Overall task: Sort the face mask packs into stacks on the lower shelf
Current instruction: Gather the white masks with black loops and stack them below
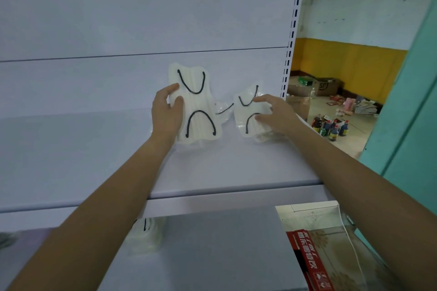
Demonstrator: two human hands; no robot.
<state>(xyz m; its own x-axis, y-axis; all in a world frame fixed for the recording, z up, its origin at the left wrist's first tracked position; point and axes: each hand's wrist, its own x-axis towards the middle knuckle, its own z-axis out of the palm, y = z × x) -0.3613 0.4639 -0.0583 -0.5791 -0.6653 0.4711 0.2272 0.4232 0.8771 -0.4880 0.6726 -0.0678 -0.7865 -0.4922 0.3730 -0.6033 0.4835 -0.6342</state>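
On the lower shelf [212,248], near its left part and tucked under the front edge of the upper shelf [94,149], lies a stack of mask packs [147,237] – white, in clear wrap, largely hidden by the left forearm. Above, toward the back edge of the upper shelf and right of its middle, the left hand [166,111] grips the taller mask pack [197,101] by its left side, thumb curled over the front and fingers behind; the pack stands upright against the back panel, its black ear loops facing out. Just beside it, a scrap of clear wrap [223,110] bridges the gap to the smaller mask pack [247,111], which tilts near the shelf's back right corner. The right hand [277,113] holds this one – forefinger and thumb pinched on its face, the other fingers hidden behind. Past the right edge of the lower shelf lies a red box [309,264]; dark bottles [331,126] stand on the floor beyond.
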